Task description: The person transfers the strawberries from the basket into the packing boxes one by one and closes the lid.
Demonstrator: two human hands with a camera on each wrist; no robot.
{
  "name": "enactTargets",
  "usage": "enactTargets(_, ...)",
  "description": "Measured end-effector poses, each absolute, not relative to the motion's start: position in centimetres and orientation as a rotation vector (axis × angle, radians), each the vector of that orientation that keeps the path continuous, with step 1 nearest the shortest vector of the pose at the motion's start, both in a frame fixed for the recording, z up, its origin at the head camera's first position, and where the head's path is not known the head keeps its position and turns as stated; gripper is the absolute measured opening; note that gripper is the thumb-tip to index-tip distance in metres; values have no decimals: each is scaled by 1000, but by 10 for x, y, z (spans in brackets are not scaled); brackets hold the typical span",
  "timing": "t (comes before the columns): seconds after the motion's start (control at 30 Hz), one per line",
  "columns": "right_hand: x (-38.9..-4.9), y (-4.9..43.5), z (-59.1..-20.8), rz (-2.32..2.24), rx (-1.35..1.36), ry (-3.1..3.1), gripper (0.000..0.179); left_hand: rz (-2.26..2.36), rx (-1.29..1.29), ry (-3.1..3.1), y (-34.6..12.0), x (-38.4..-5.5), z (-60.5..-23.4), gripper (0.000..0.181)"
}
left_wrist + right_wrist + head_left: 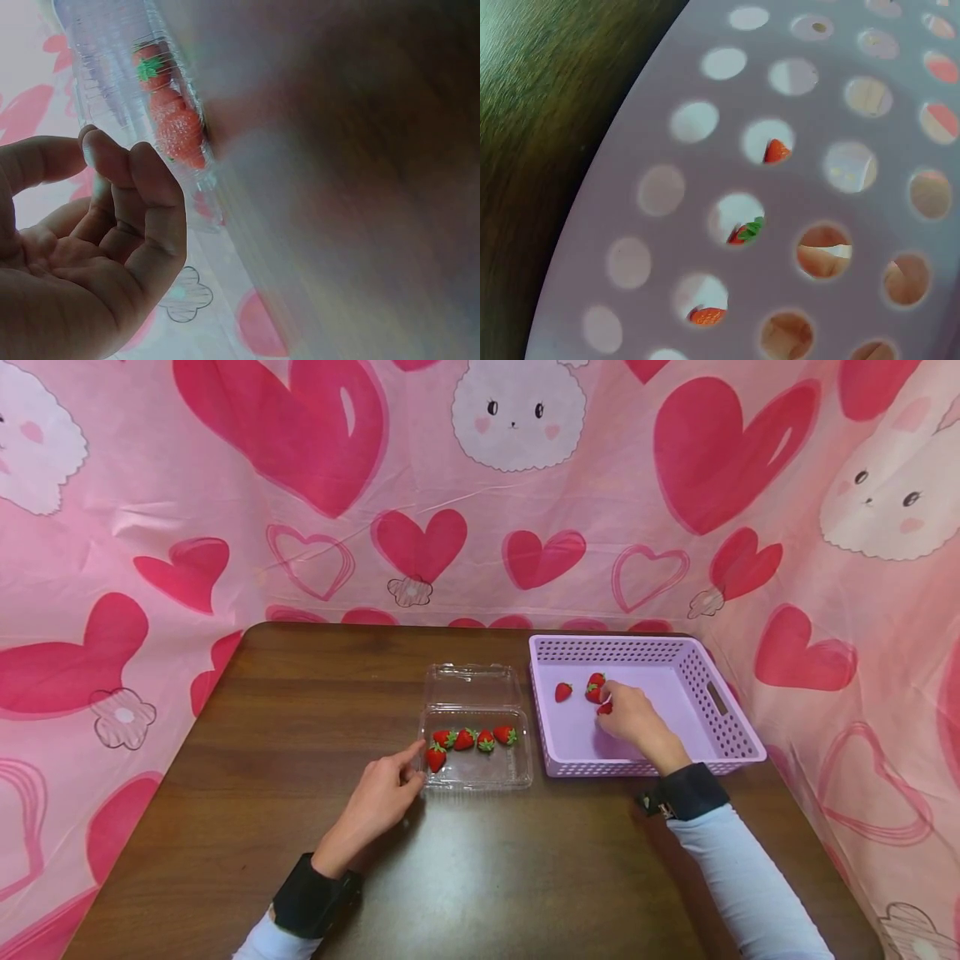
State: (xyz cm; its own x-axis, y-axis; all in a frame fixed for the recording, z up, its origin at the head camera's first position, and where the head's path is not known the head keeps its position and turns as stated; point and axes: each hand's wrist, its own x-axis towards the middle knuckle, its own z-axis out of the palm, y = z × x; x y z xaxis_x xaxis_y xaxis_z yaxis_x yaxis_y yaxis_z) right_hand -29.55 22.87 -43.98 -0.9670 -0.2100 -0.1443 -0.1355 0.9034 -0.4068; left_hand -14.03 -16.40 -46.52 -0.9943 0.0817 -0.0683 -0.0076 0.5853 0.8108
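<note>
My left hand [384, 789] points its index finger at the left edge of a clear plastic clamshell box [476, 775], fingertip right at the rim. Its other fingers bend loosely, with nothing in them. Several red strawberries [465, 740] with green leaves lie in the box, whose lid [474, 687] is folded back. Inside the lilac basket [600, 769], my right hand [633, 718] reaches down and pinches a strawberry [604, 709], partly hidden by the fingers. Other strawberries [563, 692] lie left of and beyond it. In the right wrist view the basket wall [727, 176] mostly hides the hand.
The brown wooden table [480, 868] carries the box at its middle and the basket to the right, a narrow gap between them. A pink cloth [480, 493] with hearts and rabbits hangs behind the table and along its sides.
</note>
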Motion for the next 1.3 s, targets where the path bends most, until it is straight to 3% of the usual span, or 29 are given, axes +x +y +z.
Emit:
enactTargets(1.0, -278, 208, -427, -691, -434, 2984, 27, 1400, 71, 2729, -164, -141, -468, 56)
enactTargets(1.3, -273, 203, -422, -701, -526, 3062, 16, 1397, 72, 2736, -164, -141, -469, 56)
